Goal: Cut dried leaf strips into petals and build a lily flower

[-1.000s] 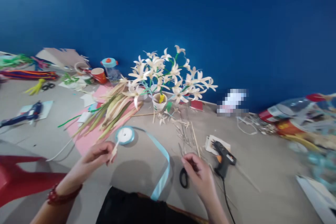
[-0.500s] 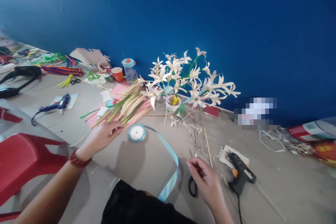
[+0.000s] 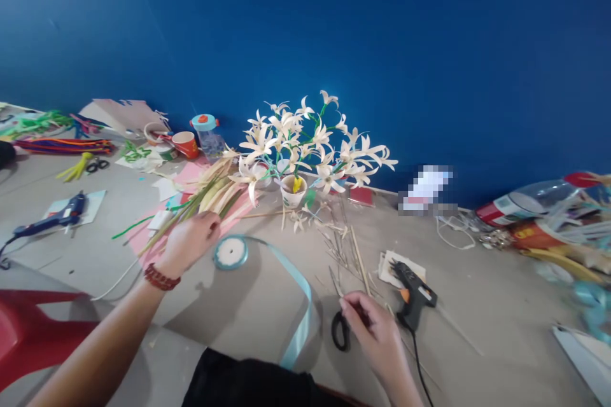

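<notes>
My left hand (image 3: pixel 193 240) lies at the near edge of a bundle of dried husk-like strips (image 3: pixel 222 187), its fingers curled; what they hold, if anything, is hidden. Just right of it stands a roll of light blue ribbon (image 3: pixel 231 252), its loose end (image 3: pixel 300 318) curving across the table toward my body. My right hand (image 3: pixel 375 327) is closed in a pinch beside black-handled scissors (image 3: pixel 340 332), partly covering them. Whatever sits between its fingertips is too small to make out. Cream paper-like flowers (image 3: pixel 286 124) on green stems stand in a paper cup (image 3: pixel 293 192).
Right of my right hand lies a black glue gun (image 3: pixel 415 296) with its cord. A blue glue gun (image 3: pixel 57 216) rests at left. Thin sticks (image 3: pixel 356 254) are scattered mid-table. Cups (image 3: pixel 185 145) and a lidded bottle (image 3: pixel 209 137) stand by the blue wall. A red chair (image 3: pixel 33 337) is at lower left.
The view has turned to the right, so the table items shift left in the picture. My left hand has moved right, closer to the ribbon roll, its fingers now more curled. My right hand stays by the scissors.
</notes>
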Available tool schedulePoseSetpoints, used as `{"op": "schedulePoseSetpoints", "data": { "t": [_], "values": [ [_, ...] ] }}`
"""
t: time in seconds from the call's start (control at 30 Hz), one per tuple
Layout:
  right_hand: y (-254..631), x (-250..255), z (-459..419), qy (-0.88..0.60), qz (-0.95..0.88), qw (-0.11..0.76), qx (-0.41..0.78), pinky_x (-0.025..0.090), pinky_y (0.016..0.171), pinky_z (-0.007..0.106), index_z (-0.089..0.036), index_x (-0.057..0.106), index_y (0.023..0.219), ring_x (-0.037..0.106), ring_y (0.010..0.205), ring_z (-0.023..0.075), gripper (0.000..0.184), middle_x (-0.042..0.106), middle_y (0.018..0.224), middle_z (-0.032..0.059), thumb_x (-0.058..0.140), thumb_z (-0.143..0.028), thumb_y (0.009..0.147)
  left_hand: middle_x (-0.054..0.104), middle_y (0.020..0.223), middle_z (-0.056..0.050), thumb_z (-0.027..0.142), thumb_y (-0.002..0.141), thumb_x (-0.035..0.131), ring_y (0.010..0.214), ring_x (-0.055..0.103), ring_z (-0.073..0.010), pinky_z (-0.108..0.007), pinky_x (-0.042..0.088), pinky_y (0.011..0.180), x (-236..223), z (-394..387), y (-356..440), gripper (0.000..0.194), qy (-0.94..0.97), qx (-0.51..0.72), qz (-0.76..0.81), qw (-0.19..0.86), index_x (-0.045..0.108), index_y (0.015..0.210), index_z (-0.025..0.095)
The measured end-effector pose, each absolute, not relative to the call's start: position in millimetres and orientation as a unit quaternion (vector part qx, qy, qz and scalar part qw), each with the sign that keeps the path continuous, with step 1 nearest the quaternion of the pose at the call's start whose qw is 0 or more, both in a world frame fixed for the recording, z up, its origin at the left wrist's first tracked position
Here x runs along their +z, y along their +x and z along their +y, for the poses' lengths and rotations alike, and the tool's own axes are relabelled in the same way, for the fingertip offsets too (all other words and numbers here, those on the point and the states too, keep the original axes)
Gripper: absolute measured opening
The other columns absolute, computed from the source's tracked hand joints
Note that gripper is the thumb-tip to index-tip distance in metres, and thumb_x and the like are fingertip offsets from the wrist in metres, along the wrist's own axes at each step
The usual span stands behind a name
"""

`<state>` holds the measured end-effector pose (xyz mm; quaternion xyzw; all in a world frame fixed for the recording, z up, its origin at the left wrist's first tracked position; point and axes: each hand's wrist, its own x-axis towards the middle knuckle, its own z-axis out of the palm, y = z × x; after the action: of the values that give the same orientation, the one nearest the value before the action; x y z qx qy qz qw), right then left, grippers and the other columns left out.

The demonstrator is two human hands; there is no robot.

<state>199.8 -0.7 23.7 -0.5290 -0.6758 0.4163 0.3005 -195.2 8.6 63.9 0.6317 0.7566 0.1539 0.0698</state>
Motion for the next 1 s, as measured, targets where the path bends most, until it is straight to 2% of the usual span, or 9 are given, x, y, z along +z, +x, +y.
{"op": "schedulePoseSetpoints", "data": {
  "t": [0.07,0.13,0.2,0.33,0.4,0.6,0.7,0.83,1.0],
  "values": [
    [194,27,1,-0.521,-0.679,0.3,0.422,0.039,0.049,0.023,-0.02,0.063,0.076,0.053,0.055,0.0157,0.028,0.058,0.063,0.0006,0.056,-0.045,0.089,0.062,0.074,-0.002,0.035,0.09,0.047,0.066,0.056,-0.0175,-0.026,0.038,0.06,64,-12,-198,0.021,0.613,0.207,0.752,0.126,0.058,0.082,0.019],
    [185,29,2,-0.509,-0.679,0.298,0.437,0.038,0.049,0.022,-0.02,0.063,0.076,0.052,0.056,0.0152,0.027,0.057,0.064,0.0003,0.057,-0.043,0.089,0.056,0.063,0.002,0.039,0.089,0.05,0.057,0.053,-0.0143,-0.023,0.039,0.055,61,-34,-191,0.022,0.559,0.305,0.728,0.253,0.056,0.082,0.019],
    [174,30,2,-0.49,-0.675,0.293,0.468,0.036,0.049,0.022,-0.02,0.062,0.074,0.051,0.056,0.0147,0.027,0.056,0.063,0.0,0.058,-0.042,0.089,0.054,0.061,0.003,0.039,0.089,0.053,0.057,0.054,-0.0129,-0.022,0.041,0.056,58,-51,-170,0.022,0.505,0.367,0.678,0.389,0.057,0.083,0.018],
    [149,35,0,-0.433,-0.635,0.292,0.57,0.036,0.05,0.022,-0.02,0.065,0.08,0.047,0.056,0.0127,0.024,0.054,0.065,-0.0012,0.061,-0.042,0.086,0.059,0.065,0.0,0.039,0.085,0.062,0.056,0.058,-0.0126,-0.024,0.047,0.057,52,-60,-106,0.024,0.447,0.369,0.536,0.614,0.057,0.08,0.016],
    [140,39,-2,-0.41,-0.596,0.293,0.625,0.036,0.05,0.021,-0.02,0.065,0.083,0.046,0.055,0.0115,0.024,0.054,0.066,-0.002,0.064,-0.043,0.085,0.059,0.064,0.0,0.039,0.084,0.064,0.055,0.057,-0.0116,-0.023,0.046,0.056,52,-53,-78,0.026,0.438,0.37,0.491,0.655,0.056,0.079,0.015],
    [143,43,-3,-0.419,-0.501,0.345,0.674,0.031,0.047,0.02,-0.019,0.056,0.072,0.04,0.049,0.0082,0.027,0.052,0.06,-0.0043,0.068,-0.042,0.08,0.054,0.068,0.002,0.036,0.083,0.063,0.058,0.053,-0.0102,-0.022,0.043,0.057,54,-28,-45,0.023,0.464,0.375,0.434,0.675,0.055,0.079,0.014],
    [148,45,-3,-0.435,-0.506,0.345,0.66,0.03,0.046,0.02,-0.018,0.057,0.069,0.039,0.048,0.0081,0.024,0.053,0.059,-0.0037,0.067,-0.038,0.079,0.053,0.074,0.0,0.032,0.085,0.061,0.065,0.049,-0.011,-0.022,0.04,0.061,58,-19,-39,0.019,0.519,0.393,0.424,0.629,0.056,0.083,0.014],
    [151,48,-1,-0.439,-0.538,0.342,0.633,0.03,0.046,0.021,-0.018,0.057,0.067,0.039,0.048,0.009,0.021,0.05,0.057,-0.004,0.062,-0.034,0.081,0.047,0.067,0.003,0.025,0.086,0.058,0.063,0.042,-0.0099,-0.021,0.033,0.058,65,-10,-32,0.015,0.583,0.371,0.465,0.553,0.053,0.076,0.015],
    [151,51,3,-0.438,-0.601,0.349,0.571,0.031,0.05,0.023,-0.019,0.054,0.065,0.04,0.052,0.0107,0.018,0.046,0.057,-0.0043,0.06,-0.028,0.079,0.047,0.065,0.004,0.02,0.084,0.056,0.062,0.044,-0.0097,-0.02,0.034,0.058,68,-7,-29,0.013,0.626,0.34,0.494,0.499,0.051,0.072,0.016]
  ]
}}
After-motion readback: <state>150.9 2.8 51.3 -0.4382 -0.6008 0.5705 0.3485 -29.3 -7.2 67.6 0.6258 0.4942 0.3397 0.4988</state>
